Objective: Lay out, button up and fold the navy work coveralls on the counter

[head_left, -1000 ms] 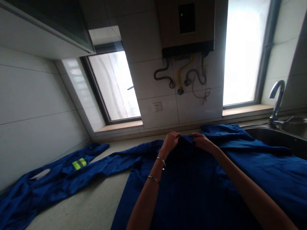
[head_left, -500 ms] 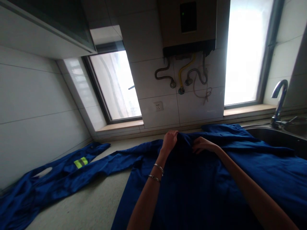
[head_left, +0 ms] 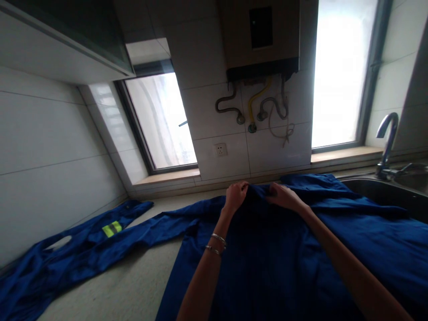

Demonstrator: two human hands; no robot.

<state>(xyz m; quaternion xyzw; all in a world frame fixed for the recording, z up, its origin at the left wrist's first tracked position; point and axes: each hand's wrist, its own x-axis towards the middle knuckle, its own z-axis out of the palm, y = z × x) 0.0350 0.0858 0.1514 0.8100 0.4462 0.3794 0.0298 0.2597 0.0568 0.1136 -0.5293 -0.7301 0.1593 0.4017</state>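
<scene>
- Blue work cloth: a jacket (head_left: 267, 258) is spread flat over the middle of the worktop (head_left: 133, 290), its top edge lying toward the back edge, below the tiled wall.
- The left hand (head_left: 236, 196) is closed on the upper edge of the jacket, at what appears to be the collar; the fingers are curled over the cloth in a pinch. Two bracelets (head_left: 216, 244) are worn on that wrist.
- The right hand (head_left: 283, 196) is set just beside the left, on the same edge. Its fingers are bent down onto the fold and appear to grip it, though how firmly cannot be told in the dim light.
- Both hands are held close together at the garment's centre line, judged to be so that the collar is kept even while the body lies smooth beneath the forearms.
- One sleeve (head_left: 160, 223) is stretched out toward the left back corner of the worktop.
- A second blue garment with a yellow reflective patch (head_left: 111, 228) is lying along the left edge, against the side wall.
- The right part of the cloth is draped toward the sink (head_left: 384, 189), at the right back corner, where a tap (head_left: 386, 142) stands.
- A wall socket (head_left: 220, 149) and a water heater (head_left: 261, 40) with hoses are mounted above the back edge, between two windows.
</scene>
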